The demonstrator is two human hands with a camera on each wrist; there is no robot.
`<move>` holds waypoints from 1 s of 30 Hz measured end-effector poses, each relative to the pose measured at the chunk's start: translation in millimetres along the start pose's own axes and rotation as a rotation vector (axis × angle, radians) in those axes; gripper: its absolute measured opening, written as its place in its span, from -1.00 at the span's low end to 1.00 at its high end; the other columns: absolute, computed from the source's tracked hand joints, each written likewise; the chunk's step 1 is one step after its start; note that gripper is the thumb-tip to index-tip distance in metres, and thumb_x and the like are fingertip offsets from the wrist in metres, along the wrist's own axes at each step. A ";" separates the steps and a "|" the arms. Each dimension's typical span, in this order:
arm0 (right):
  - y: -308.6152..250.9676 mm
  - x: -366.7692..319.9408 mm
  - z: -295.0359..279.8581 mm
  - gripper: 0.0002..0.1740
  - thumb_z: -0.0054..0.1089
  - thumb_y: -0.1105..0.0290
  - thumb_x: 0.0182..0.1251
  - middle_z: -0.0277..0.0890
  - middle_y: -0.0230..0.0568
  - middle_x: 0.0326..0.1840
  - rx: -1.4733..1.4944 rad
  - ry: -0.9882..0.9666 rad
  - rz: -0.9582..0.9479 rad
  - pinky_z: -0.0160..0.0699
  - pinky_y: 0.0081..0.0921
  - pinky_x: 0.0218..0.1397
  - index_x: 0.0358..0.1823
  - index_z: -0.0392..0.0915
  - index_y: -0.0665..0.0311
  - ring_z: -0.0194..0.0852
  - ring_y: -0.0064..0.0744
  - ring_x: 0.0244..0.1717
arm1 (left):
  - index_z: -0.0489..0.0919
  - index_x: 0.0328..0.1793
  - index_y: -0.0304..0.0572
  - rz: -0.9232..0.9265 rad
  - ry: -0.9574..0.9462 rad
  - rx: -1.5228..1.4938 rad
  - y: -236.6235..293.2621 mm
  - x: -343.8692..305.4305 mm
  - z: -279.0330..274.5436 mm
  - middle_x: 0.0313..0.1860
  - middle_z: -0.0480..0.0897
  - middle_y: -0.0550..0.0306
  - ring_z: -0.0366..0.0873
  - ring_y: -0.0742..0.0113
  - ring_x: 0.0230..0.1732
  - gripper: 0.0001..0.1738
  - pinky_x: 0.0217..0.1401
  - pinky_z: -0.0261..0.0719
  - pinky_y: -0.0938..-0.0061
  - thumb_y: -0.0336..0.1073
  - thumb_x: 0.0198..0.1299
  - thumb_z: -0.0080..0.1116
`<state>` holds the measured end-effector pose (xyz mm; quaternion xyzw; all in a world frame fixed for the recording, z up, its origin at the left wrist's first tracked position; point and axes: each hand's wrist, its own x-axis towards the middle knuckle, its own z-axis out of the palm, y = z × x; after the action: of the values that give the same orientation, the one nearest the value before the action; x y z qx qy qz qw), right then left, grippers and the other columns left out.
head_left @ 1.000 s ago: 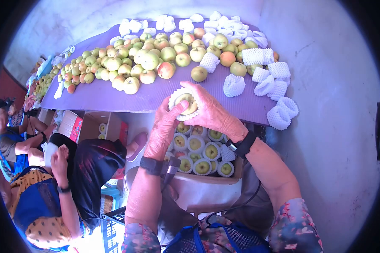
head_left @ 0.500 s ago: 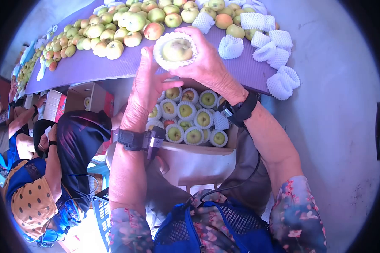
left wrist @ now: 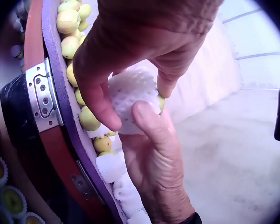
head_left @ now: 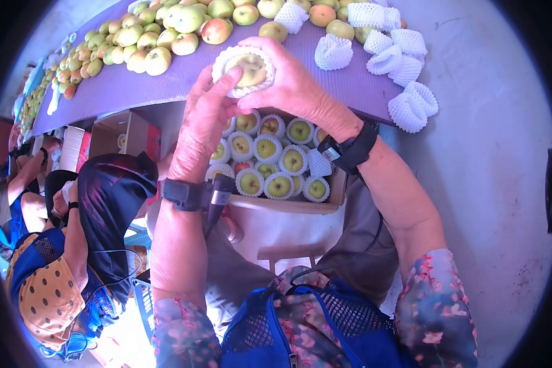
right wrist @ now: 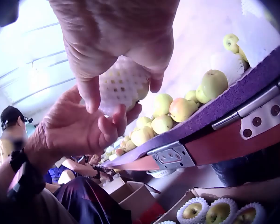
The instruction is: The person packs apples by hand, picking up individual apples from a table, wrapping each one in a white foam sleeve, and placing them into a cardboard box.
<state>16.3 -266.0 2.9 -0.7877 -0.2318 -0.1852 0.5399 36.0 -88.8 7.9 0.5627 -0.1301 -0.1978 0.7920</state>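
A yellow-green apple (head_left: 251, 69) sits inside a white foam net (left wrist: 130, 93), its top showing through the frilled opening. My right hand (head_left: 295, 86) grips it from the right, fingers over the far side and thumb near the bottom. From the left, my left hand (head_left: 205, 116) holds the same apple, with the thumb across its top edge. In the right wrist view the net's diamond mesh wraps the apple's side between both hands. Hands and apple are above the near edge of the purple-matted table (head_left: 147, 92).
Loose apples (head_left: 156, 59) are heaped along the table. Empty foam nets (head_left: 334, 52) lie on its right side. Below my hands stands a cardboard box (head_left: 288, 204) with several netted apples. Another person (head_left: 49, 294) sits at my left, near an open carton (head_left: 113, 132).
My left fingers had spread away from the netted apple half a second ago and now hold it again. Both hands have shifted slightly left. The head view has tilted down since the first frame.
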 end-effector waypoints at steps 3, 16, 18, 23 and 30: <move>-10.9 4.0 -11.1 -0.22 0.49 0.28 0.10 0.46 -0.15 0.16 0.140 -0.029 0.150 0.40 -0.46 0.32 0.32 0.31 0.32 0.41 -0.39 0.23 | 0.40 0.29 -0.28 0.013 0.029 0.026 0.1 2.2 -3.0 0.05 0.60 0.05 0.66 0.32 -0.18 -0.44 -0.25 0.69 0.53 -0.13 0.29 0.24; -8.9 -8.3 -1.8 -0.25 0.51 0.30 -0.02 0.49 0.06 0.10 -0.394 0.022 0.047 0.49 -0.24 0.23 0.21 0.35 0.36 0.51 0.01 0.14 | 0.37 0.32 -0.22 -0.113 -0.061 0.079 -13.3 8.4 9.4 0.08 0.57 0.12 0.62 0.40 -0.05 -0.44 -0.22 0.73 0.49 -0.06 0.33 0.19; -7.7 -10.7 -0.1 -0.24 0.51 0.30 -0.03 0.48 0.07 0.11 -0.421 0.032 0.047 0.48 -0.23 0.24 0.22 0.35 0.36 0.50 0.01 0.16 | 0.38 0.32 -0.20 -0.127 -0.037 0.120 -14.5 8.6 11.5 0.05 0.58 0.14 0.62 0.42 -0.08 -0.43 -0.26 0.71 0.51 -0.05 0.32 0.21; -6.1 -6.9 -7.9 -0.20 0.55 0.25 -0.06 0.52 0.09 0.03 -0.015 0.034 0.211 0.50 -0.28 0.17 0.21 0.35 0.38 0.53 -0.07 0.07 | 0.41 0.30 -0.16 -0.118 0.021 0.103 -11.2 7.8 9.2 -0.04 0.60 0.19 0.59 0.49 -0.18 -0.43 -0.38 0.61 0.61 -0.02 0.30 0.23; -12.5 -6.5 -11.1 -0.16 0.54 0.25 -0.05 0.53 0.03 0.11 0.100 -0.070 0.369 0.50 -0.37 0.20 0.28 0.32 0.33 0.54 -0.23 0.11 | 0.40 0.33 -0.22 -0.055 -0.027 0.201 -3.7 4.8 0.4 0.01 0.59 0.12 0.56 0.45 -0.16 -0.34 -0.38 0.52 0.60 0.09 0.28 0.20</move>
<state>3.5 -273.6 12.8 -0.7950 -0.1110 -0.0441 0.5948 39.5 -92.4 4.5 0.6399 -0.1444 -0.2131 0.7241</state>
